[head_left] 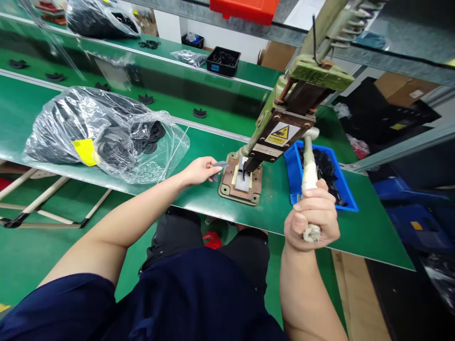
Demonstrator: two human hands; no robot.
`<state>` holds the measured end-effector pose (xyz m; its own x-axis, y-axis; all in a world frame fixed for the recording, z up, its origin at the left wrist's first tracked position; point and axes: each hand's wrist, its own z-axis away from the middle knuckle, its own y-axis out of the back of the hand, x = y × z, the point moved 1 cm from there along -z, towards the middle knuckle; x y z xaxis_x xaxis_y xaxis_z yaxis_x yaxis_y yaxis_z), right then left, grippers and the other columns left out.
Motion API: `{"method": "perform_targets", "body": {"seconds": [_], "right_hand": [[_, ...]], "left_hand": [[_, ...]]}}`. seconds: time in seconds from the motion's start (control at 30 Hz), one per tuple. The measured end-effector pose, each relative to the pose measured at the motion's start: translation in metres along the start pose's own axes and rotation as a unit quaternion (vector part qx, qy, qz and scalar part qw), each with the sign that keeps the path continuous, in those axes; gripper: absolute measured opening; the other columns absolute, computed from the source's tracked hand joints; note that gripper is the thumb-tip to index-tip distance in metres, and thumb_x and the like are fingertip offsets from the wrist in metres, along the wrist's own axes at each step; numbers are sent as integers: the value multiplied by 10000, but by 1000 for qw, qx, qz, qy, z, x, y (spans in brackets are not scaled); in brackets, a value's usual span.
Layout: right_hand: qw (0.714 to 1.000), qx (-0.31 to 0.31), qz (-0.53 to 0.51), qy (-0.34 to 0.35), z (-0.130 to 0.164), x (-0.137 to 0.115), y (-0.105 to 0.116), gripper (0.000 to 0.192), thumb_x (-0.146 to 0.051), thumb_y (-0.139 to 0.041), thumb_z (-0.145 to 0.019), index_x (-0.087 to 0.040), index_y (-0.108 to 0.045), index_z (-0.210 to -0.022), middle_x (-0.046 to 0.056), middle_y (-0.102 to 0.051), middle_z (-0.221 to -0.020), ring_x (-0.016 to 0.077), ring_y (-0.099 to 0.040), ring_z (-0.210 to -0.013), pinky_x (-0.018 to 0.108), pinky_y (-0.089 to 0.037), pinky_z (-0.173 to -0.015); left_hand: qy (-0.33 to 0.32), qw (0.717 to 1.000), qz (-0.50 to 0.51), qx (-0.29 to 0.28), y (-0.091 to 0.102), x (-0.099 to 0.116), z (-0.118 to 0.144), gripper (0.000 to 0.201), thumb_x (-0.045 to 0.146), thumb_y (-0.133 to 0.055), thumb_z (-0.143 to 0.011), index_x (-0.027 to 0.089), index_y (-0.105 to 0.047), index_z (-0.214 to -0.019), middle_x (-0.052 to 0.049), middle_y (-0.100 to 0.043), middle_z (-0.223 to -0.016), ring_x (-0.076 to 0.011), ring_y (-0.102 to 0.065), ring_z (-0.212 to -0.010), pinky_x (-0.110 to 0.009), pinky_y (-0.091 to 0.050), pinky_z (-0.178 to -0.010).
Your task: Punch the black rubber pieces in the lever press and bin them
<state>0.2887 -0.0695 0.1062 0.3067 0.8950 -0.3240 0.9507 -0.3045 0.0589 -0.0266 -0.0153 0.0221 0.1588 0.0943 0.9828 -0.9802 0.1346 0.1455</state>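
Note:
My right hand [314, 213] is wrapped round the pale, tape-covered lever [309, 166] of a green hand press [273, 123]. Just left of the press base [227, 187], my left hand [201, 171] pinches a small curved dark grey piece [220, 164]; a second grey piece seems to show under the fingers. On the base, a light metal block [243, 182] sits below the press's dark ram [251, 164]. Whether a part lies under the ram I cannot make out. A warning label [280, 134] is on the front of the press.
A clear plastic bag [53, 128] of dark curved parts lies on the green bench at left. Right of the press stands a blue bin [350, 199] with black parts. Behind, a conveyor belt [170, 106] carries several black pieces; a black bin [223, 61] stands farther back.

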Motion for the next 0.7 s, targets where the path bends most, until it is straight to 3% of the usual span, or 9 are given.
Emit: {"method": "perform_targets", "body": {"seconds": [0.13,0.23,0.43,0.53,0.7], "right_hand": [[1000,-18,6,0,-1,-1,3,223,-313,-699,-834,-244,-548,-685,-55,-624,-701,176,-684,-893,598,-520,-1157],[1000,-21,8,-2,0,-2,4,228,-319,-700,-835,-245,-541,-689,-59,-625,-704,177,-682,-896,606,-515,-1165],[1000,-11,4,-4,1,-1,3,266,-344,-698,-867,-244,-529,-687,-62,-618,-699,170,-683,-895,595,-520,-1166],[1000,-3,2,2,1,1,2,273,-348,-697,-870,-245,-526,-683,-63,-605,-690,166,-684,-890,582,-526,-1170],[1000,-6,4,1,2,2,3,278,-361,-700,-880,-255,-532,-686,-56,-607,-683,186,-687,-886,613,-533,-1154]], "left_hand": [[5,999,33,-16,-27,4,-42,372,401,-922,-818,176,-634,-889,-52,-742,-783,-129,-678,-624,-258,-558,-585],[11,999,30,-23,-38,5,-58,370,333,-942,-798,183,-610,-862,-23,-713,-717,-120,-661,-586,-240,-533,-544],[37,997,22,-66,-39,6,-65,341,234,-943,-778,173,-621,-874,-8,-706,-695,-126,-668,-582,-255,-558,-552],[46,993,57,-92,-35,11,-65,350,276,-961,-775,150,-650,-876,-37,-728,-742,-140,-703,-624,-278,-596,-593],[54,992,76,-86,-37,13,-67,380,364,-943,-813,142,-635,-820,-33,-707,-734,-122,-694,-620,-295,-640,-637]]}}
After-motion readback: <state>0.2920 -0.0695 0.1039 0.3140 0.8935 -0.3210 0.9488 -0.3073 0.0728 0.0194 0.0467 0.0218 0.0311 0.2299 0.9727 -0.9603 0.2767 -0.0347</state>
